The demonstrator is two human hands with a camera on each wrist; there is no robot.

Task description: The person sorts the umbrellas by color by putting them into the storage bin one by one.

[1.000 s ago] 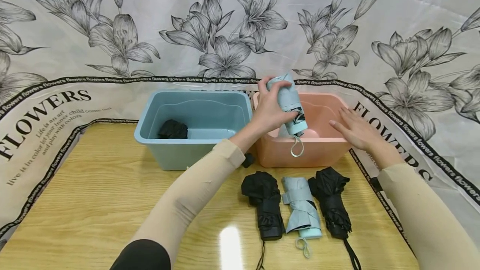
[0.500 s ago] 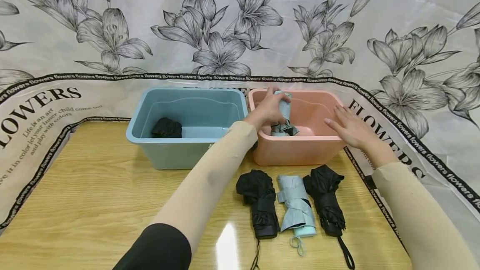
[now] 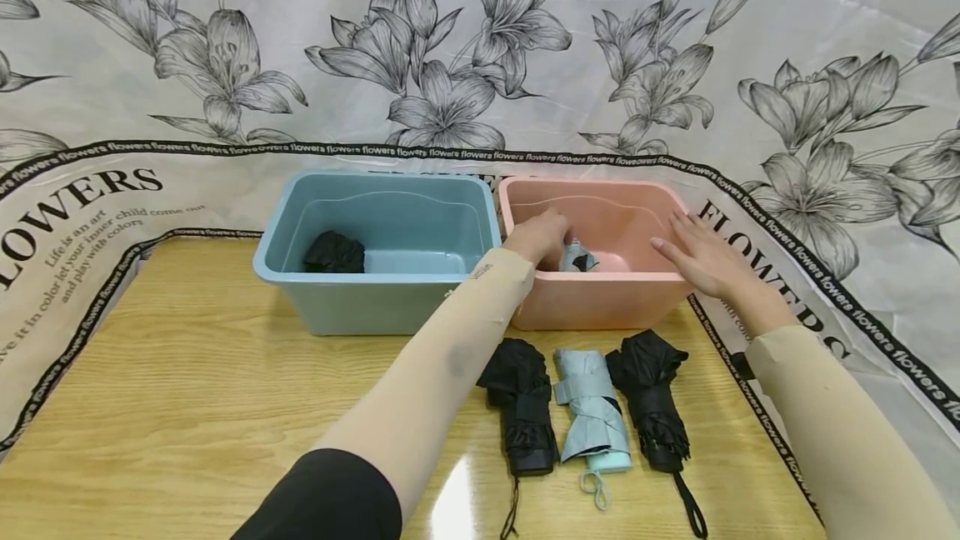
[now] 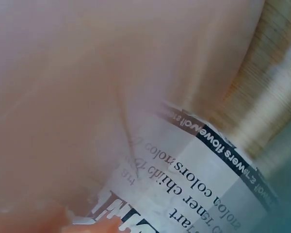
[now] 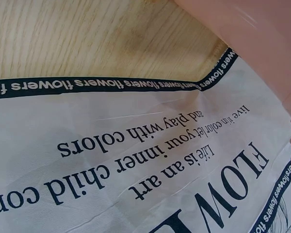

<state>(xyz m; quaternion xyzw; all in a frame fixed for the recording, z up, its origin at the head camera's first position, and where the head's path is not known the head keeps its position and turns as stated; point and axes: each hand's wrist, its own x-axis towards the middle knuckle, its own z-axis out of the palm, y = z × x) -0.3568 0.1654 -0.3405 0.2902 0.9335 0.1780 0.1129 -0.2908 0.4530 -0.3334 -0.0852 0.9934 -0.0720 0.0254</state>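
My left hand reaches down inside the pink bin at its left side, its fingers round a folded light blue umbrella. Only the umbrella's lower part shows beside the fingers; the rest is behind the hand. My right hand rests with fairly straight fingers on the bin's right rim. In the right wrist view the pink bin's wall fills the upper right corner. Blurred pale surface covers most of the left wrist view.
A blue bin with a black bundle inside stands left of the pink one. In front lie a black folded umbrella, a light blue one and another black one. Flower-printed cloth hangs behind.
My left hand has lowered the light blue umbrella from above the pink bin's front rim down into the bin. The right hand stays on the rim.
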